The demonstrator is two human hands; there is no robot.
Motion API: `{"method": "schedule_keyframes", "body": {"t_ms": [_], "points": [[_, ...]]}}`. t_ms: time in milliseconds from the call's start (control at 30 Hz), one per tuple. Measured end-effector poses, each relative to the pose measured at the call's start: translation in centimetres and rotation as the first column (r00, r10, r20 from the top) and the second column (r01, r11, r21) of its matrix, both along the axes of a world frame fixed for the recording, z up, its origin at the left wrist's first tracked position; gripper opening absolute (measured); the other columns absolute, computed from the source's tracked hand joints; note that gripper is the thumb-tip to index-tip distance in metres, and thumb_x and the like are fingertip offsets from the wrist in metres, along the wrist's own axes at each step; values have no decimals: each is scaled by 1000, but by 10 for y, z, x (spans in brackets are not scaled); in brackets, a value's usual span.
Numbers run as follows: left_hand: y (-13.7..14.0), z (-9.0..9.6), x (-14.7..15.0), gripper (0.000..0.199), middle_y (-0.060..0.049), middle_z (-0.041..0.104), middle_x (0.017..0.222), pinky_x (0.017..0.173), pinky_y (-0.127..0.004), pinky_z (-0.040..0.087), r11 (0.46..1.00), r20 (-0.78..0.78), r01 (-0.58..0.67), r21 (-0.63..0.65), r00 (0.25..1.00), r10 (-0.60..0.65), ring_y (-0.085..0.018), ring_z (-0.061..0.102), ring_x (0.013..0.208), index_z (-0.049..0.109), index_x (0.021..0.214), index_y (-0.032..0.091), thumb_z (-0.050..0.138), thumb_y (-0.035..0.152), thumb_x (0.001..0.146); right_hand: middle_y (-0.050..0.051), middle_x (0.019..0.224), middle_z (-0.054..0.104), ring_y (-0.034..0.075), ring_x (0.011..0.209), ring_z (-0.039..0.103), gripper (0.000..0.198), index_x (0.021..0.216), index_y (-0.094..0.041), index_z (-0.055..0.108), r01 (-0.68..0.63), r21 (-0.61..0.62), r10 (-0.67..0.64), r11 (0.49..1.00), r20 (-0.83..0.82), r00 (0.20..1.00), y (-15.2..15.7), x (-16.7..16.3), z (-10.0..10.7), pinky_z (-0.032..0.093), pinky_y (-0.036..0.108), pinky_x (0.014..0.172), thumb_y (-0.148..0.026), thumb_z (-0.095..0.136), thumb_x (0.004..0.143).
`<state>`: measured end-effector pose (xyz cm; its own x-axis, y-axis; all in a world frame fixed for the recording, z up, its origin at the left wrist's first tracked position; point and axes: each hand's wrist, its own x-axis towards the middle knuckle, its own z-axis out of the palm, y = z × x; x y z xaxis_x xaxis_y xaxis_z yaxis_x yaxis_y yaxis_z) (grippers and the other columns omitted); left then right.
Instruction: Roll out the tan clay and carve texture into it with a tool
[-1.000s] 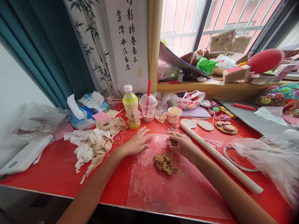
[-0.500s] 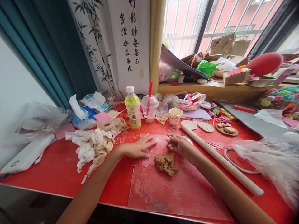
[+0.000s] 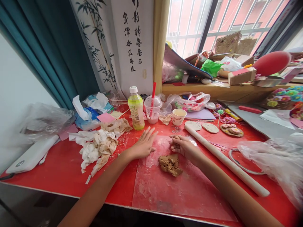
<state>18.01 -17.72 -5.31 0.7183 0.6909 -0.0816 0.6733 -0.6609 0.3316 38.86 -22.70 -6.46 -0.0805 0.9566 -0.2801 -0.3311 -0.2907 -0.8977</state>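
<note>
A rough, torn lump of brown clay point(image 3: 170, 164) lies on a clear plastic sheet point(image 3: 184, 201) spread over the red table. My left hand point(image 3: 144, 145) is open, palm down, its fingers stretched toward the green bottle at the sheet's far left edge. Beyond the clay, my right hand point(image 3: 183, 146) has its fingers curled in. Whatever they may hold is hidden from view. Neither hand touches the clay. To the right of my right hand, a long pale rolling pin point(image 3: 224, 159) rests at a slant.
A green bottle point(image 3: 136, 110), a lidded cup with a red straw point(image 3: 152, 112) and a paper cup point(image 3: 179, 117) stand behind the hands. Crumpled tissues point(image 3: 98, 148) lie left. Pale clay discs point(image 3: 210, 128) sit behind the rolling pin; a plastic bag point(image 3: 272, 160) is at right.
My left hand has lifted or shifted slightly away, its fingers now pointing more forward. My right hand stays curled in nearly the same place. The view has shifted a little.
</note>
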Motion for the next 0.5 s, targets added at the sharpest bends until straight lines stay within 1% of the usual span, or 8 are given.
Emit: {"method": "schedule_keyframes", "body": {"t_ms": [67, 133, 200, 267, 300, 367, 433, 500], "points": [[-1, -1, 2, 65, -12, -3, 147, 110, -45, 3, 999, 29, -19, 42, 999, 17, -23, -15, 134, 9, 140, 15, 43, 20, 85, 1, 73, 59, 8, 55, 57, 12, 92, -17, 52, -8, -6, 8, 1000, 0, 1000, 1, 1, -1, 49, 19, 53, -17, 54, 79], [-3, 6, 2, 64, -12, -3, 147, 109, -47, 5, 996, -23, 63, -59, 998, -65, -25, -14, 134, 10, 140, 16, 42, 21, 86, 1, 72, 59, 8, 54, 57, 12, 92, -17, 52, -17, -9, 17, 1000, 0, 1000, 1, 2, -1, 49, 19, 52, -16, 53, 79], [-6, 15, -1, 67, -12, -4, 147, 107, -51, 8, 963, -89, 165, -211, 978, -187, -28, -13, 133, 11, 140, 17, 47, 24, 84, 1, 71, 59, 7, 54, 57, 12, 92, -17, 52, -22, -7, 22, 1000, 4, 1000, 1, 2, 0, 49, 18, 52, -16, 53, 79], [-7, 18, -2, 76, -12, -7, 147, 106, -52, 11, 941, -103, 202, -270, 966, -237, -32, -11, 133, 11, 141, 20, 54, 24, 78, 1, 71, 59, 7, 55, 57, 12, 91, -17, 53, -26, -5, 26, 1000, 9, 1000, 1, 1, 0, 49, 18, 52, -16, 53, 79], [-6, 17, -1, 78, -11, -8, 147, 106, -52, 11, 953, -87, 181, -243, 974, -207, -32, -11, 133, 10, 141, 22, 56, 23, 77, 1, 71, 59, 8, 55, 57, 12, 91, -17, 53, -29, -6, 29, 1000, 10, 1000, 1, 1, 0, 49, 18, 52, -16, 54, 79], [-4, 8, 1, 73, -8, -9, 147, 107, -51, 11, 992, -13, 89, -91, 996, -91, -31, -11, 134, 15, 140, 24, 54, 19, 78, 1, 71, 59, 8, 54, 57, 11, 90, -17, 53, -33, -9, 33, 999, 13, 999, 1, 1, -1, 49, 19, 51, -16, 53, 79], [0, -2, 4, 58, -6, -5, 148, 109, -48, 8, 997, 70, 5, 76, 998, -10, -28, -12, 134, 28, 136, 24, 48, 17, 81, 1, 70, 59, 8, 54, 57, 11, 90, -17, 53, -36, -11, 36, 999, 16, 999, 1, 1, -1, 49, 18, 50, -16, 52, 80], [2, -7, 4, 47, -8, 1, 148, 109, -47, 7, 992, 95, -23, 120, 995, 12, -27, -10, 134, 37, 131, 21, 43, 17, 84, 0, 69, 59, 8, 54, 57, 11, 91, -17, 52, -39, -10, 39, 999, 20, 999, 2, 2, -2, 49, 18, 50, -15, 51, 80]]}}
